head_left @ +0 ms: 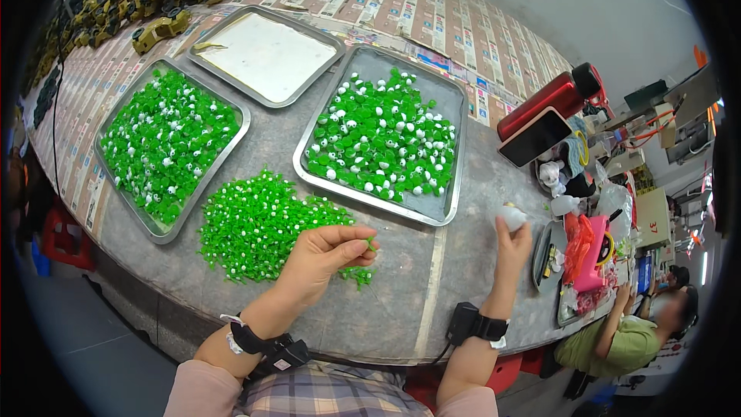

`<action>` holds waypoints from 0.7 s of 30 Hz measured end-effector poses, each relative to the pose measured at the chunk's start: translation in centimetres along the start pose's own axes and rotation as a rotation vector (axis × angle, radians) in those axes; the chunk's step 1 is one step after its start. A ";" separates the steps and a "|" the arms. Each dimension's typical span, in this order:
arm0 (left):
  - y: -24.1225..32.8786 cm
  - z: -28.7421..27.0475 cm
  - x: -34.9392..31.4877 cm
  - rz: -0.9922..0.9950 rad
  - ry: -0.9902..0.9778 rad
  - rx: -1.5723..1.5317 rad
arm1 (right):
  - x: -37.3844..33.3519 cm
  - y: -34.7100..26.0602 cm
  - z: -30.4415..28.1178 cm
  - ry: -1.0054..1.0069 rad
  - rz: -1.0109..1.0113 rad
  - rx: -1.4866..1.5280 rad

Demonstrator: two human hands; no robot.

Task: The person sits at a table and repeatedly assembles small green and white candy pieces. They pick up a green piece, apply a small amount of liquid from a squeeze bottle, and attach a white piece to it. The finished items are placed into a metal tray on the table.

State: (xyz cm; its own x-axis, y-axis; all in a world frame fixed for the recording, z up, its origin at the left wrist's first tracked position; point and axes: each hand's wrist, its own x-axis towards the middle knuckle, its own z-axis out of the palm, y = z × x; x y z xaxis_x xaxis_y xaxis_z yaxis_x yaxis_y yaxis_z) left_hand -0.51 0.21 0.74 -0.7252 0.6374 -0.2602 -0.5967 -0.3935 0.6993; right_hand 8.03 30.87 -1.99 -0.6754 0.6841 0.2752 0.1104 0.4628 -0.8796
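Pinching: left hand (320, 260), seven o'clock, small green plastic piece (372, 245), droppable should grip slacken; right hand (511, 249), four o'clock, white rounded bottle (513, 218).

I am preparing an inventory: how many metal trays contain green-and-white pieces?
2: left tray, left of the loose green-and-white pile; centre tray, beyond the pile's right side.

Counts one left hand (318, 256), gripping at least one green piece (373, 245); one right hand (512, 245), gripping one white container (512, 217). Records three metal trays (441, 100) beyond the left grip: two loaded with green-and-white pieces (382, 135), one white inside. Logs one green heap (251, 228) beside the left grip, contents uncountable. Notes one red flask (543, 105), one phone (536, 137) beyond the right grip; two wrist straps (492, 328) behind the grips.
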 end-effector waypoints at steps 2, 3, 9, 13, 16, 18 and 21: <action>-0.2 -0.3 0.1 0.004 0.014 -0.015 | -0.9 -3.9 1.5 0.032 -0.004 0.192; -0.3 -0.6 0.2 0.001 0.024 -0.021 | -1.6 -6.7 2.1 0.027 0.022 0.246; -0.1 -0.6 0.3 -0.017 0.031 -0.103 | -5.1 -12.7 3.9 0.121 -0.214 0.286; -0.3 -0.6 0.3 -0.031 0.009 -0.088 | -6.7 -14.7 6.4 0.130 -0.149 0.406; -0.6 -0.6 0.3 -0.039 -0.009 -0.077 | -7.1 -13.8 7.0 0.085 -0.272 0.269; -0.7 -0.5 0.3 -0.045 -0.020 -0.068 | -7.7 -14.4 7.6 0.109 -0.263 0.263; -0.8 -0.4 0.3 -0.063 -0.027 -0.058 | -7.9 -14.3 7.8 0.116 -0.300 0.228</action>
State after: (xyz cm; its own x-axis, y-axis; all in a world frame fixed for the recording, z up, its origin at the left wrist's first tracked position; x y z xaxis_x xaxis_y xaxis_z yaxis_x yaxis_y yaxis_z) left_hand -0.43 0.48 -0.18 -0.6764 0.6794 -0.2844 -0.6606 -0.3890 0.6421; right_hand 6.06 14.46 5.39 -0.5644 0.6028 0.5639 -0.2532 0.5238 -0.8134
